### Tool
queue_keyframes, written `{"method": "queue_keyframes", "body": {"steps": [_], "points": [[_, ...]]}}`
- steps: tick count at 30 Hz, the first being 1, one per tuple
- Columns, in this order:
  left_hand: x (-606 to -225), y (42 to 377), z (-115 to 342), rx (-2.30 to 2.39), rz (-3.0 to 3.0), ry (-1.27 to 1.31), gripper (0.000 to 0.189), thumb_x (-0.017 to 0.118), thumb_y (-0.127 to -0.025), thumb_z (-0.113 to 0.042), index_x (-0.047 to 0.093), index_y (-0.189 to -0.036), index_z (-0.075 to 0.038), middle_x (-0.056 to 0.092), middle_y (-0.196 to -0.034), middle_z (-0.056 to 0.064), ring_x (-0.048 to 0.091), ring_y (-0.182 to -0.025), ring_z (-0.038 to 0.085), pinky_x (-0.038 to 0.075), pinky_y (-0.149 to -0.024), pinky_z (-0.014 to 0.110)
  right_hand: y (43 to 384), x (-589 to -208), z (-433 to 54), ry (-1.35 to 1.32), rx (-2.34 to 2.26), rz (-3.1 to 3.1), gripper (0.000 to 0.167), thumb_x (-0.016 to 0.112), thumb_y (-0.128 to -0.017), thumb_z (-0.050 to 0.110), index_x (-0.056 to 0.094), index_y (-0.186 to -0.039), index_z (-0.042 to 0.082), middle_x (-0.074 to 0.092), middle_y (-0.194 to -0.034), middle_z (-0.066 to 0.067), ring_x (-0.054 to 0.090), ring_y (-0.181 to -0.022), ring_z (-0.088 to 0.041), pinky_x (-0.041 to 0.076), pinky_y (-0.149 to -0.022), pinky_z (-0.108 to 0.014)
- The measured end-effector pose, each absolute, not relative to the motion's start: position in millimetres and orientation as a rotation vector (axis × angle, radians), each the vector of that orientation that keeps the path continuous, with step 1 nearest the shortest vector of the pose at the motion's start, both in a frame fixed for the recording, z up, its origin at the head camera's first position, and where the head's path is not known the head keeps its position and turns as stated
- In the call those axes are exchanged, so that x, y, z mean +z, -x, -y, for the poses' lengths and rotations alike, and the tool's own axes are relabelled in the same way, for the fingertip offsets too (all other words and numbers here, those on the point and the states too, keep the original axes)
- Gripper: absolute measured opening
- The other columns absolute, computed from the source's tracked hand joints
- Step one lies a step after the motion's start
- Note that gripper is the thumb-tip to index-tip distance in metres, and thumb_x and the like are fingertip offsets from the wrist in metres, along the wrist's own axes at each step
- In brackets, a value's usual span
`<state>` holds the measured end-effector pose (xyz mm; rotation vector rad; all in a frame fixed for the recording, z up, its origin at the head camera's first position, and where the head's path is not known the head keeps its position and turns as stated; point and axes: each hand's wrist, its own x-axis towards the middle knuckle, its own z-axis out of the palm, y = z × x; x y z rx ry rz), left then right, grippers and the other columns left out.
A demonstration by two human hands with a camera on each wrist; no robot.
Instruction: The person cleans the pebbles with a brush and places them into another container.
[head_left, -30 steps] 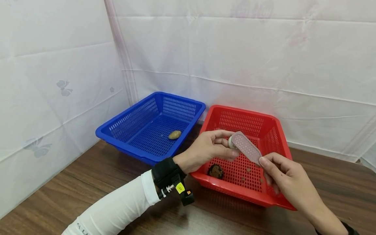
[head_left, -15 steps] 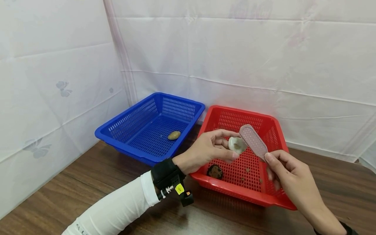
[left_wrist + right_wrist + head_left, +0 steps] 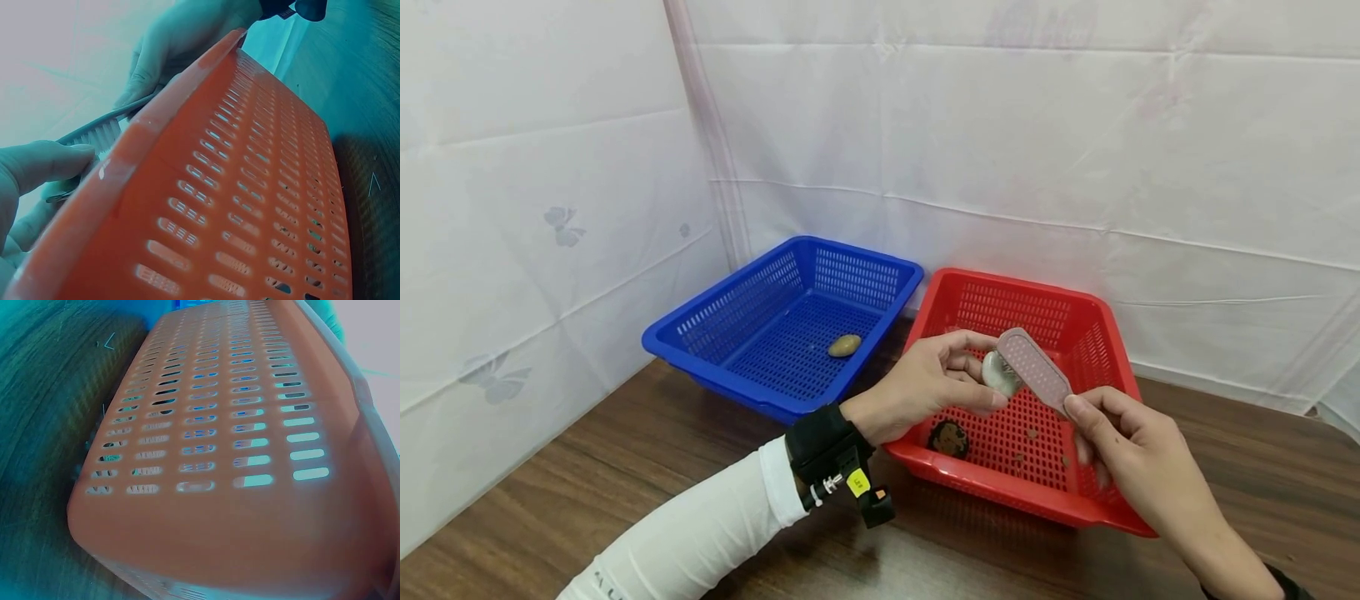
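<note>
White cloth (image 3: 1000, 150) hangs behind a wood table (image 3: 1240, 467) holding a blue basket (image 3: 730, 382) and a red basket (image 3: 992, 477). Over the red basket, the left hand (image 3: 928, 383) grips a pale stone (image 3: 997, 376) and the right hand (image 3: 1135, 446) pinches a pink brush (image 3: 1034, 367), its bristles (image 3: 105, 134) turned to the pale stone. Inside the red basket lie a dark lump (image 3: 950, 438) and small brown crumbs (image 3: 1032, 433); inside the blue basket, a tan stone (image 3: 845, 346)

L hand (image 3: 934, 377), just below ctr. of head view: fingers bent, thumb spread below index, tips gripping. L forearm (image 3: 692, 523), white-sleeved, lying diag. from bottom edge, lower L. R hand (image 3: 1138, 450), lower R: thumb and curled fingers pinching. R forearm (image 3: 1231, 557), partly visible, near lower R corner.
</note>
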<state>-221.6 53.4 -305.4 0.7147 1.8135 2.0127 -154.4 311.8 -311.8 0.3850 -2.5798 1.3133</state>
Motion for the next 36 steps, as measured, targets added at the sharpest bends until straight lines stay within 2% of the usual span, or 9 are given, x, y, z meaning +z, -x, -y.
{"method": "queue_keyframes", "body": {"steps": [8, 16, 24, 28, 32, 36], "points": [[-306.1, 221.2, -51.4, 2.045, -1.785, -0.719, 0.060, 0.076, -0.092, 0.008, 0.058, -0.148, -0.005, 0.071, -0.103, 0.011, 0.071, -0.092, 0.019, 0.064, -0.086, 0.039, 155.8, -310.1, -310.6, -0.266, 1.335, 2.566, 0.028, 0.062, -0.110, 0.034, 0.068, -0.103, 0.008, 0.061, -0.073, -0.006, 0.056, -0.054, -0.023, 0.049, -0.047, -0.031], [-306.3, 222.1, -50.1, 2.114, -1.767, -0.669, 0.058, 0.076, -0.093, 0.006, 0.059, -0.146, -0.010, 0.072, -0.110, 0.011, 0.068, -0.103, 0.020, 0.061, -0.092, 0.037, 156.1, -310.9, -310.9, -0.214, 1.335, 2.544, 0.030, 0.060, -0.110, 0.038, 0.067, -0.101, 0.009, 0.062, -0.073, -0.006, 0.056, -0.054, -0.023, 0.047, -0.047, -0.032], [-304.7, 225.2, -48.4, 2.137, -1.652, -0.629, 0.060, 0.073, -0.094, 0.008, 0.055, -0.149, -0.009, 0.073, -0.114, 0.012, 0.070, -0.107, 0.022, 0.059, -0.098, 0.039, 152.9, -315.0, -311.6, -0.443, 1.375, 2.509, 0.013, 0.062, -0.110, 0.021, 0.067, -0.102, 0.012, 0.060, -0.072, -0.005, 0.055, -0.054, -0.022, 0.049, -0.046, -0.031], [-304.2, 226.5, -49.2, 2.141, -1.615, -0.599, 0.060, 0.073, -0.094, 0.008, 0.054, -0.149, -0.007, 0.073, -0.116, 0.013, 0.071, -0.107, 0.022, 0.059, -0.099, 0.040, 152.4, -315.1, -312.2, -0.451, 1.378, 2.496, 0.011, 0.063, -0.110, 0.020, 0.068, -0.103, 0.012, 0.061, -0.072, -0.005, 0.056, -0.053, -0.022, 0.049, -0.046, -0.030], [-303.9, 227.3, -50.8, 2.133, -1.603, -0.571, 0.046, 0.072, -0.099, -0.002, 0.061, -0.144, -0.002, 0.074, -0.116, 0.015, 0.073, -0.101, 0.020, 0.059, -0.099, 0.041, 151.9, -315.3, -313.9, -0.429, 1.397, 2.474, 0.011, 0.062, -0.110, 0.019, 0.069, -0.104, 0.012, 0.060, -0.073, -0.006, 0.055, -0.054, -0.023, 0.047, -0.046, -0.032], [-303.3, 227.7, -51.9, 2.098, -1.612, -0.601, 0.036, 0.064, -0.108, -0.018, 0.066, -0.137, 0.003, 0.075, -0.114, 0.015, 0.075, -0.091, 0.018, 0.061, -0.095, 0.042, 151.2, -315.6, -313.9, -0.482, 1.412, 2.452, 0.010, 0.062, -0.110, 0.015, 0.068, -0.103, 0.012, 0.060, -0.073, -0.005, 0.055, -0.054, -0.022, 0.046, -0.045, -0.033]]}}
